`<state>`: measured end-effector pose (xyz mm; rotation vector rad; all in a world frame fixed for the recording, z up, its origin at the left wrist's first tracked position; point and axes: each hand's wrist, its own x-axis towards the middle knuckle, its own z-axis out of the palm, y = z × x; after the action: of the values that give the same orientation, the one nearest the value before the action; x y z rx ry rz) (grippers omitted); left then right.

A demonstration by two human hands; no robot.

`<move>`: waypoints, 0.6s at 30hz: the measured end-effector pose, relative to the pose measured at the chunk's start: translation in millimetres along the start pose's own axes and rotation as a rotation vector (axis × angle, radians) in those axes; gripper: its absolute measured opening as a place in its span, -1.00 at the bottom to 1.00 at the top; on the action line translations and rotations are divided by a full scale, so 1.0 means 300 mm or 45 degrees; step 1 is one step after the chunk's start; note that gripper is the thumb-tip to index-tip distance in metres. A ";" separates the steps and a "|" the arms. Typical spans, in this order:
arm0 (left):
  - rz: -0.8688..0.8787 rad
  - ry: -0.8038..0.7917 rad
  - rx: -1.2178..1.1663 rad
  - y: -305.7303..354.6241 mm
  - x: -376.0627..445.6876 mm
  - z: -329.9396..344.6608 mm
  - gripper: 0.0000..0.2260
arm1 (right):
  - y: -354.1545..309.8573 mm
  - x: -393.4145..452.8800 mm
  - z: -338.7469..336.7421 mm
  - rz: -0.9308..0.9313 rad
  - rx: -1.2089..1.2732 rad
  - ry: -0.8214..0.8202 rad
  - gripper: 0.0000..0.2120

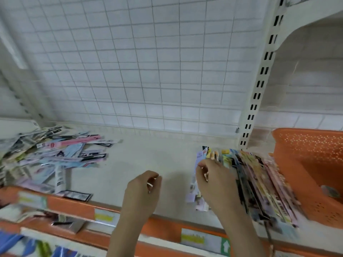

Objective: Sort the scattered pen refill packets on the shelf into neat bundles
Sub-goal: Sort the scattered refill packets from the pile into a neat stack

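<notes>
A loose heap of long pen refill packets [55, 154] lies scattered at the left end of the white shelf [144, 156]. At the right end stands a tidy row of packets on edge [259, 182], leaning against an orange basket [306, 164]. My right hand [215, 180] rests on the left side of that row, fingers curled onto the nearest pale packets. My left hand [143, 190] hovers over the bare middle of the shelf, fingers loosely curled with nothing in them.
A wire grid panel [148, 62] backs the shelf. A slotted upright post [259, 80] rises at the right. The shelf's front edge carries an orange price strip [167, 229] with labels. More goods lie on a lower shelf [37, 243] at bottom left.
</notes>
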<state>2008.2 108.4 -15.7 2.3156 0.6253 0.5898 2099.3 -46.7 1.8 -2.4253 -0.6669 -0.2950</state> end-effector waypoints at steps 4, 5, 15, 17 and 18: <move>-0.019 0.066 0.043 -0.173 0.002 -0.171 -0.90 | -0.132 -0.016 0.131 -0.040 0.056 -0.108 -0.87; -0.024 0.078 0.054 -0.218 0.014 -0.219 -0.89 | -0.172 -0.014 0.163 -0.046 0.059 -0.128 -0.88; -0.156 0.136 0.163 -0.692 0.181 -0.718 -0.86 | -0.637 0.038 0.517 -0.022 0.112 -0.293 -0.88; -0.225 0.147 0.211 -0.778 0.207 -0.794 -0.84 | -0.718 0.044 0.576 -0.028 0.123 -0.293 -0.87; -0.258 0.149 0.237 -0.814 0.218 -0.827 -0.84 | -0.754 0.045 0.601 -0.029 0.128 -0.294 -0.87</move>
<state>1854.3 427.2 0.3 2.3616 0.9944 0.5959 2001.4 224.6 -25.5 -2.3772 -0.7906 0.0111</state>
